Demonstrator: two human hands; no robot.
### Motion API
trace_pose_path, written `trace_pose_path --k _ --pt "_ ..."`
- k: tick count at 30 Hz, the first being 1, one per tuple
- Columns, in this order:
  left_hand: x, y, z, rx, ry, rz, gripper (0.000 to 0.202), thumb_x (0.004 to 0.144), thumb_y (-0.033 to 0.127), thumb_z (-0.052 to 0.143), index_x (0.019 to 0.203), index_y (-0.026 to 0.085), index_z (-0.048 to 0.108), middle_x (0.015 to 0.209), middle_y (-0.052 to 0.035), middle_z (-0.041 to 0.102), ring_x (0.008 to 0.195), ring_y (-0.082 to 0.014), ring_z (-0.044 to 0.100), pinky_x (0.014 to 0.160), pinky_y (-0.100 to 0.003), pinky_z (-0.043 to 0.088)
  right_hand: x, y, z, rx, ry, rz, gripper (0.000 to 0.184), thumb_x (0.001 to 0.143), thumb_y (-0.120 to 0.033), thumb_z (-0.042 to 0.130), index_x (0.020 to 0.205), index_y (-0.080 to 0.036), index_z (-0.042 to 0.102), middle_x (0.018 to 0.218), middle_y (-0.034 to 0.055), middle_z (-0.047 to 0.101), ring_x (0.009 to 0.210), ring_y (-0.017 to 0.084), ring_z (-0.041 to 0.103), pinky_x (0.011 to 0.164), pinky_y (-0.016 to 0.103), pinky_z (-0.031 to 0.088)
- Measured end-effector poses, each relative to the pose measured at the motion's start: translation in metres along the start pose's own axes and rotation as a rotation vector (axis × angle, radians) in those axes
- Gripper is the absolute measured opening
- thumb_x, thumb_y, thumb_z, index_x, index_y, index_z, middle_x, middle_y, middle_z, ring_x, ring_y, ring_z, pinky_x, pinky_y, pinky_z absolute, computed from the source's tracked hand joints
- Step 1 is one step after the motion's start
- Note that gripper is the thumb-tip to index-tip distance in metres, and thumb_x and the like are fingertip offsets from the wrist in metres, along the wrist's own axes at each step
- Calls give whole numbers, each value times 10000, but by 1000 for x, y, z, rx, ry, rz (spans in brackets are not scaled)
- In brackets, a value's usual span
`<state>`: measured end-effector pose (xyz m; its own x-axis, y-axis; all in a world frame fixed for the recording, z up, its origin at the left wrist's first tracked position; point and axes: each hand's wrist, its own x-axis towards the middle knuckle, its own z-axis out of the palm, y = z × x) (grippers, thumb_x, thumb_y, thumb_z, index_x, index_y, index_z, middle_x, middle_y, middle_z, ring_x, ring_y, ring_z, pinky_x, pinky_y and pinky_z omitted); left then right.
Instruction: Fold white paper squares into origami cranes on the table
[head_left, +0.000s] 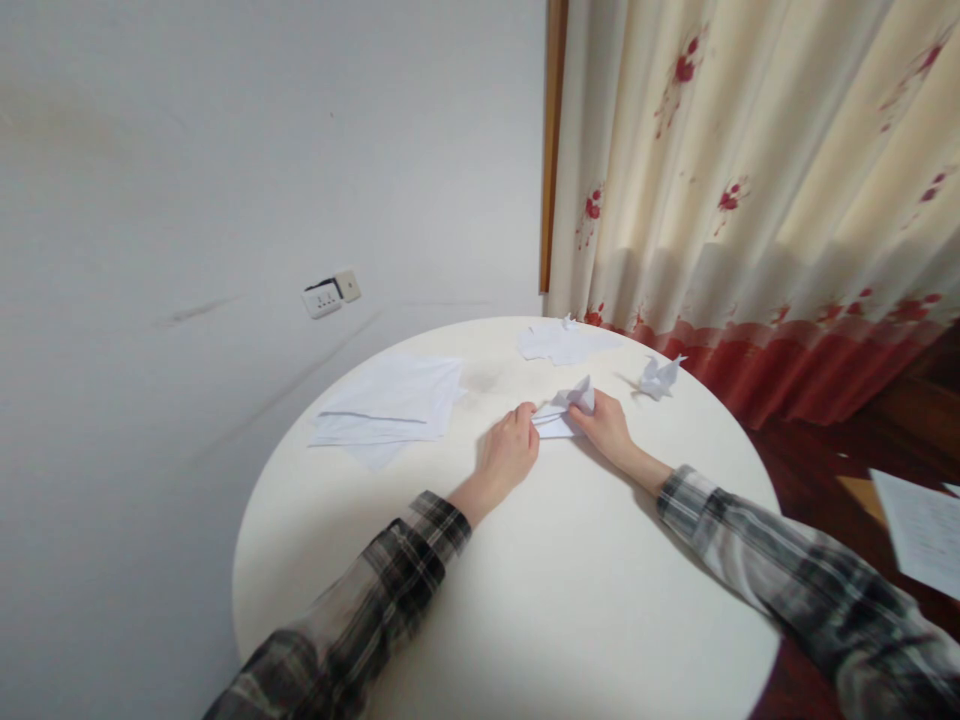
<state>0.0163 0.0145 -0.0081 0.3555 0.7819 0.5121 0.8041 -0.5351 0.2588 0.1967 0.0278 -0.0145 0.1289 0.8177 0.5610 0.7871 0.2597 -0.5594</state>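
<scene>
Between my two hands lies a folded sheet of white paper (556,424), low over the tabletop. My left hand (511,447) is closed on its left end, fingers curled at the edge. On the other side my right hand (604,424) pinches a raised flap, which sticks up beyond the thumb and fingers. The palms hide parts of the sheet. A folded paper figure with pointed tips (660,377), perhaps a crane, stands just beyond my right hand. To the left of my left hand rests a stack of white paper sheets (390,400).
The round white table (525,570) stands against a pale wall (262,150) with a power socket (324,300). At its far edge are loose paper pieces (559,343). A flowered curtain (750,150) hangs behind; printed papers (919,530) lie lower at the right.
</scene>
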Motion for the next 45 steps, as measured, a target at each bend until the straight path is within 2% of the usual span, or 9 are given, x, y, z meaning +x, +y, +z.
trace_pose_path --k 11,20,23,29,34,37,39,42,45 --pt "0 -2 1 -27 -6 -11 295 809 127 374 1092 202 403 959 -57 603 861 -177 581 748 -278 436 1 1 1 24 26 22 209 711 -312 458 730 -153 593 715 58 634 650 183 547 599 267 373" --pt "1 -3 -1 -116 -5 -27 324 769 82 383 1071 193 419 840 -32 585 794 -165 569 729 -280 442 2 5 3 18 49 61 218 709 -337 463 707 -152 578 681 57 626 622 186 540 573 273 371" --pt "0 -3 0 -138 8 45 328 756 72 391 1057 190 448 866 -36 585 820 -163 560 752 -285 447 2 4 3 25 52 73 217 706 -343 462 698 -154 570 668 52 618 615 183 534 567 271 369" --pt "1 -1 1 -172 -4 319 287 767 82 414 1026 167 501 931 -57 585 916 -174 533 830 -307 440 1 3 1 79 48 81 197 693 -336 468 677 -162 561 658 40 610 609 174 525 569 270 376" --pt "1 -1 0 -214 -35 377 213 835 127 367 950 173 539 898 -54 591 898 -165 537 829 -313 439 1 1 0 143 15 52 169 678 -285 480 715 -153 578 720 52 632 661 177 541 620 278 404" --pt "1 -2 0 -241 -32 340 214 828 108 364 928 172 541 886 -51 589 900 -162 538 831 -311 437 1 0 0 191 -23 46 183 678 -279 487 744 -144 593 752 57 644 675 175 549 641 282 418" --pt "2 -3 2 -257 10 258 217 827 104 359 944 171 528 888 -51 585 896 -159 538 829 -306 436 0 0 0 218 -61 39 202 685 -286 494 767 -137 605 769 58 649 688 176 557 658 285 425" --pt "5 -5 4 -275 81 110 216 810 95 370 962 163 508 890 -54 573 888 -162 533 821 -309 436 -1 0 2 261 -159 -7 217 698 -286 502 804 -136 619 786 48 654 703 170 567 670 277 430" --pt "9 -9 8 -307 64 61 282 733 49 423 984 154 498 928 -58 560 917 -167 519 845 -316 430 -3 0 3 258 -267 -50 236 707 -308 525 820 -129 629 766 41 653 684 162 568 644 258 426"
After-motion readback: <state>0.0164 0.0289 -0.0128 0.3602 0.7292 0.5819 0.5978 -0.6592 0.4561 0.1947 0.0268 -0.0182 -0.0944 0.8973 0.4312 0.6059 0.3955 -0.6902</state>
